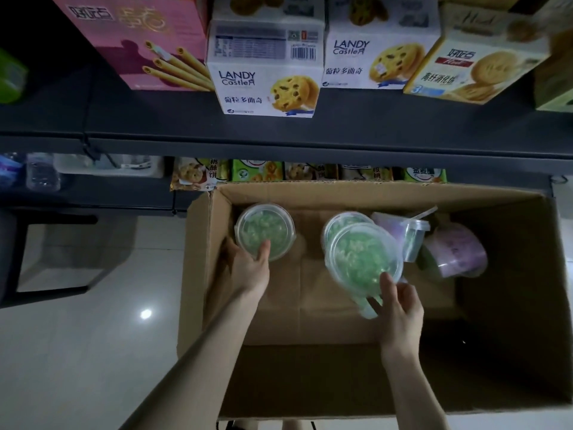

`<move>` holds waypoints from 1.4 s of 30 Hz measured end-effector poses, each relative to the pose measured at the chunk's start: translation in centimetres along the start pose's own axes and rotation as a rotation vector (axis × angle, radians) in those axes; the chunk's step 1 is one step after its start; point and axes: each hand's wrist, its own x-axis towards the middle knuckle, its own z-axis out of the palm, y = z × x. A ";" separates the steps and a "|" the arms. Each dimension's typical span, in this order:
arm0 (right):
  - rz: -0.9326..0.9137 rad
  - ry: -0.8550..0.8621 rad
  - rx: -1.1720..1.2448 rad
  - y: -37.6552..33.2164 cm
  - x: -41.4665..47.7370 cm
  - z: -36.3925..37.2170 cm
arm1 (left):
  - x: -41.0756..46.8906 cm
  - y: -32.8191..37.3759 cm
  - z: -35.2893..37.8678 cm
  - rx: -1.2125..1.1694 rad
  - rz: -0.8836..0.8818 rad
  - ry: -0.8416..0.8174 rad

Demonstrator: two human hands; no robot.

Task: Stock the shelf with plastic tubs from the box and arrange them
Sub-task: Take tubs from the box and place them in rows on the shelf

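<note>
Tubs lie in the box (310,321), and two of them are in hand. Nearest, the right hand (400,308) pinches the right tub (362,259) at its near rim, thumb on the clear lid and fingers underneath, so the tub is tilted up toward the camera. The left hand (248,268) grips the left tub (263,231), which stands upright in the box's left corner. Its thumb lies over the lid edge and its fingers go round the side, mostly hidden.

Just behind the right tub is a third tub (339,223); whether they touch I cannot tell. Further right, purple tubs (455,252) lie on their sides beside a small cup (414,240).

The tubs look light, thin-walled and smooth, so probably slippery and easy to dent, and a squeeze at the rim might pop a lid. A safer hold is round the wall below the lid, thumb on top.

Beyond the box sit packets (257,170) on a low shelf. Above them, the shelf (279,131) carries cookie boxes (269,88).
</note>
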 end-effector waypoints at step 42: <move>-1.134 -0.212 0.230 -45.9 -35.0 -15.8 | -43.4 29.0 -38.4 -0.476 1.121 0.474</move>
